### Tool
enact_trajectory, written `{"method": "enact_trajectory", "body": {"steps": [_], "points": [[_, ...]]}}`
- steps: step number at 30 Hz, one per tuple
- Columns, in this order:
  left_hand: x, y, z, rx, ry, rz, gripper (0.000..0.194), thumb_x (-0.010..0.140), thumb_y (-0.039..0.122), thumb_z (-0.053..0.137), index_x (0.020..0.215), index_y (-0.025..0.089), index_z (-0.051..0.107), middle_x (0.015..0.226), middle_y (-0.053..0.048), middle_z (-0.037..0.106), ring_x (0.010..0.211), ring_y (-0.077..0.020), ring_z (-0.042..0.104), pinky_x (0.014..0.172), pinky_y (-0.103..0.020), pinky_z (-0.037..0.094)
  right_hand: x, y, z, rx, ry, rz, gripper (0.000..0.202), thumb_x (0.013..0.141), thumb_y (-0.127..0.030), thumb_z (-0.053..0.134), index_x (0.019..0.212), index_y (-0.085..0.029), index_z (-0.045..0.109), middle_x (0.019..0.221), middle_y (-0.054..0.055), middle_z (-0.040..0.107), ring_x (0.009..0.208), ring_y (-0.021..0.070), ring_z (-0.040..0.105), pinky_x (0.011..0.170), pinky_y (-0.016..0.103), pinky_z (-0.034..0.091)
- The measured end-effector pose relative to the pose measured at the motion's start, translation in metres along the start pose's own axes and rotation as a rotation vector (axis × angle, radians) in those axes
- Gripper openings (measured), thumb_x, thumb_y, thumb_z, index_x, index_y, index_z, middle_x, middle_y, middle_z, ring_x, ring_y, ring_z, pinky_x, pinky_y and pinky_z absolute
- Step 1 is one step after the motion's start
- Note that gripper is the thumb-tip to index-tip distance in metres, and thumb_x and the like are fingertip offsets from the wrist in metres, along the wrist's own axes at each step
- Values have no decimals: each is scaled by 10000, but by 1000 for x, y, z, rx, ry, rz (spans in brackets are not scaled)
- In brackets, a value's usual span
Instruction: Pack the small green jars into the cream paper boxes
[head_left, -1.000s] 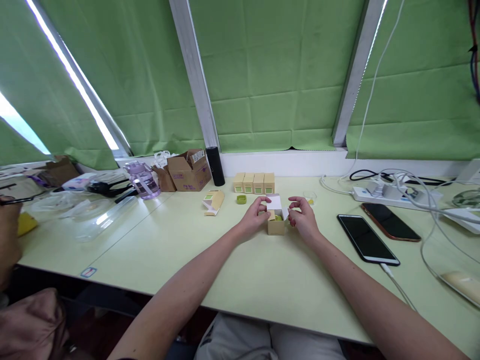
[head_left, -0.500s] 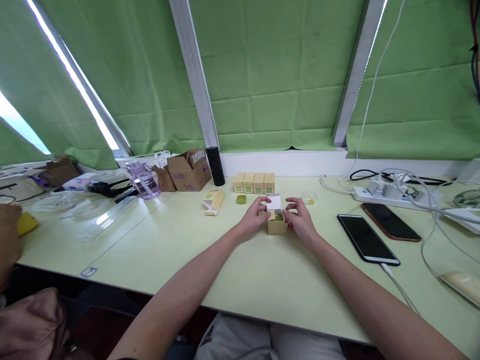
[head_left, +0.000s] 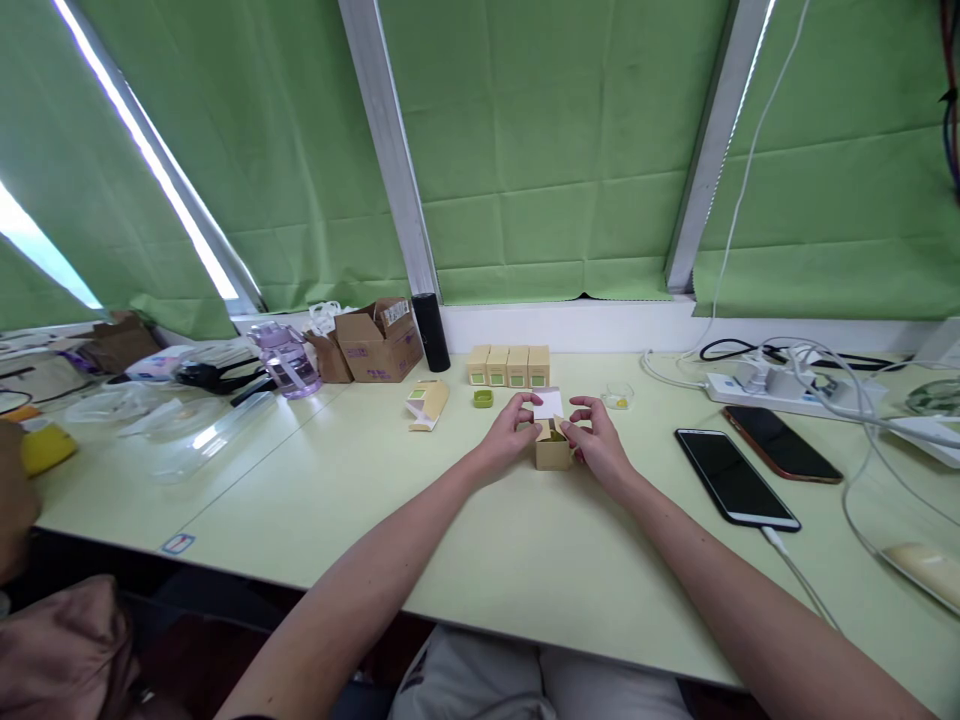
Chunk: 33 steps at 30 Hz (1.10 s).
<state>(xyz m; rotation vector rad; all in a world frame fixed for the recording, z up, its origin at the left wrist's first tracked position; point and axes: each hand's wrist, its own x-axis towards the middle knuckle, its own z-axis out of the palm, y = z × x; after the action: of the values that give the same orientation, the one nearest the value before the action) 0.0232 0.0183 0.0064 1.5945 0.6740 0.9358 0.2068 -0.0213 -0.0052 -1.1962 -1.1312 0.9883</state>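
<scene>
A small kraft cardboard box (head_left: 553,458) stands on the table in front of me, its white-lined lid raised at the back. Something green shows in its opening, mostly hidden by the side flaps. My left hand (head_left: 511,432) grips the left side flap, thumb and fingers curled at it. On the other side, my right hand (head_left: 598,438) pinches the right flap, which leans inward over the opening. Behind the box lies a little square green container (head_left: 483,398). An unfolded kraft box (head_left: 428,405) rests to its left.
Several closed kraft boxes (head_left: 517,366) stand in a row at the back. A small clear dish (head_left: 619,396) with something yellow lies right of them. Two phones (head_left: 737,478), cables and a power strip (head_left: 780,390) occupy the right. A brown carton (head_left: 379,342) and purple bottle (head_left: 285,360) stand left.
My right hand has shifted slightly left, and the right flap now tilts inward over the box opening. My left hand stays in place. At far left, a person's arm has moved a little.
</scene>
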Motion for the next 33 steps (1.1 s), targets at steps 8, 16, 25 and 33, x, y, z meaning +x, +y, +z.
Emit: {"method": "enact_trajectory", "body": {"steps": [8, 16, 25, 33], "points": [[-1, 2, 2, 28, 30, -2, 419, 869, 329, 702, 1213, 236, 482, 829, 37, 596, 755, -132, 582, 721, -262, 404, 0, 1, 0, -31, -6, 8, 661, 652, -528, 736, 1210, -276, 484, 1022, -10, 487, 667, 138, 528, 510, 270, 386], [-2, 3, 2, 50, 49, 15, 429, 890, 293, 671, 1222, 275, 399, 804, 68, 563, 761, -129, 595, 736, -265, 416, 1, 1, 0, -42, -10, 10, 668, 645, -514, 736, 1212, -278, 474, 1028, -10, 484, 671, 140, 530, 515, 270, 382], [-2, 3, 3, 43, 70, 4, 450, 869, 303, 699, 1182, 273, 378, 865, 45, 619, 790, -136, 600, 768, -280, 426, 1, 0, -2, -67, -28, 20, 684, 644, -516, 726, 1226, -284, 453, 1053, -6, 473, 671, 134, 517, 519, 272, 383], [-2, 3, 3, 78, 73, 34, 381, 869, 295, 685, 1169, 247, 454, 1023, -24, 692, 907, -163, 615, 855, -310, 427, 0, -2, -2, -86, -31, 16, 669, 650, -508, 720, 1222, -284, 454, 1043, -10, 475, 683, 136, 531, 525, 267, 392]]}}
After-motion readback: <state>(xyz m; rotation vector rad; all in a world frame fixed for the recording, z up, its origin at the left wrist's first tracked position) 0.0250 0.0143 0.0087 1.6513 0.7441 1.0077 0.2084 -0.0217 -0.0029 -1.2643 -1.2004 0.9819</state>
